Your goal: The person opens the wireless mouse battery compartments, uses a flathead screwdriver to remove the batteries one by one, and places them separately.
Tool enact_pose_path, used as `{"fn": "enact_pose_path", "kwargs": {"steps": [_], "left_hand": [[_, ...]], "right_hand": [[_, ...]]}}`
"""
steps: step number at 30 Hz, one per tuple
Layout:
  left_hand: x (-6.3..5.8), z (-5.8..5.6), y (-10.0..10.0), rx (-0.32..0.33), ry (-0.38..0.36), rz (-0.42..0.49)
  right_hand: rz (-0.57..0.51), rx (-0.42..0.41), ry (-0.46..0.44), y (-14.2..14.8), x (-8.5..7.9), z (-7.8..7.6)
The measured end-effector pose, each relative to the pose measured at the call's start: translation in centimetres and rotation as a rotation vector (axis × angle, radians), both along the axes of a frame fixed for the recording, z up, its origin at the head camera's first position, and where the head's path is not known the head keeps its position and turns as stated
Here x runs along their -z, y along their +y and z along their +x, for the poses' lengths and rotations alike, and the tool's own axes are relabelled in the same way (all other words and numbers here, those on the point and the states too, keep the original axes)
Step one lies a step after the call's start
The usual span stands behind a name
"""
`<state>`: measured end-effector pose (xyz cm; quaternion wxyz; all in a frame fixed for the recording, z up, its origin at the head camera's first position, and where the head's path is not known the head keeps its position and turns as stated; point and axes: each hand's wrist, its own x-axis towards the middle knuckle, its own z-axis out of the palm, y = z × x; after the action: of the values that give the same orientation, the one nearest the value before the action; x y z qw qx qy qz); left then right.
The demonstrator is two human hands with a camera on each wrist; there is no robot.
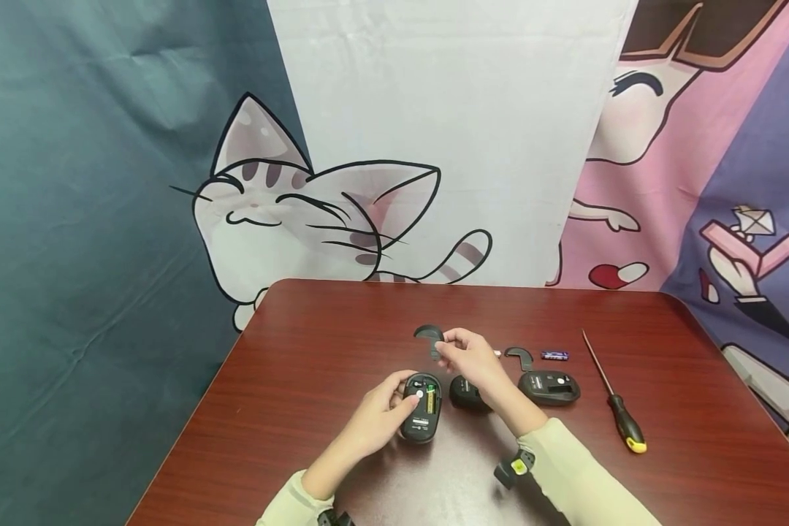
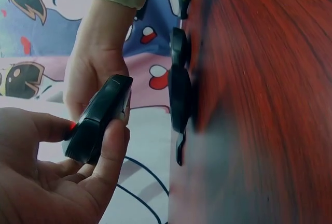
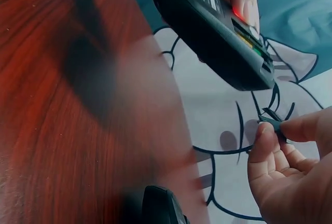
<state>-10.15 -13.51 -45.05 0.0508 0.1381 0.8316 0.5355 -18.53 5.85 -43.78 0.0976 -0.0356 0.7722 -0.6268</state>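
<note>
My left hand (image 1: pixel 376 418) grips a black computer mouse (image 1: pixel 421 424), underside toward me, raised off the table in the left wrist view. Its battery slot lies uncovered with a green and gold battery (image 1: pixel 430 399) inside, and a red glow shows by the thumb in the right wrist view. Between thumb and fingers my right hand (image 1: pixel 471 358) pinches a thin, hook-shaped dark battery cover (image 1: pixel 427 333), just beyond the mouse's far end. A second black mouse (image 1: pixel 465 395) lies on the table, partly hidden behind my right hand.
Right of my hands lies a third mouse (image 1: pixel 549 388) with its slot uncovered, a similar hooked cover (image 1: pixel 519 356) beyond it. A blue battery (image 1: pixel 555 356) and a screwdriver (image 1: pixel 619 413) lie farther right on the brown table (image 1: pixel 263 387). A cartoon-printed cloth (image 1: pixel 447 95) hangs behind.
</note>
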Motion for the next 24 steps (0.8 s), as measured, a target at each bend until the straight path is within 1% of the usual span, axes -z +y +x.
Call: {"fn": "enact_pose_path", "kwargs": {"steps": [6,8,12,14,15,16,18,21,24], "left_hand": [[0.0,-0.2,-1.0,0.001,-0.009,-0.028],[0.0,-0.3,-1.3,0.003,-0.013,-0.032],[-2.4,0.5,-1.4,0.004,-0.033,-0.036],[-3.2,0.7,-1.4,0.004,-0.038,-0.033],[-3.5,0.7,-1.5,0.004,-0.038,-0.033],[-3.1,0.5,-1.7,0.003,-0.036,-0.03],[-2.0,-0.1,-2.1,-0.002,-0.036,-0.022],[-0.5,-0.6,-2.7,-0.022,-0.047,-0.014],[-0.1,-0.7,-3.1,-0.04,-0.061,-0.001]], "right_hand": [[0.065,-0.02,0.008,-1.2,0.9,-1.4],[0.108,-0.025,0.015,-1.6,1.3,-1.9],[0.227,-0.06,0.037,-2.4,1.8,-2.6],[0.266,-0.076,0.038,-2.8,2.1,-2.9],[0.28,-0.079,0.031,-2.9,2.2,-3.1],[0.288,-0.08,0.021,-3.0,2.3,-3.2],[0.291,-0.083,0.004,-3.3,2.6,-3.5],[0.314,-0.087,0.0,-3.6,3.1,-3.9],[0.353,-0.093,0.02,-3.9,3.4,-4.1]]}}
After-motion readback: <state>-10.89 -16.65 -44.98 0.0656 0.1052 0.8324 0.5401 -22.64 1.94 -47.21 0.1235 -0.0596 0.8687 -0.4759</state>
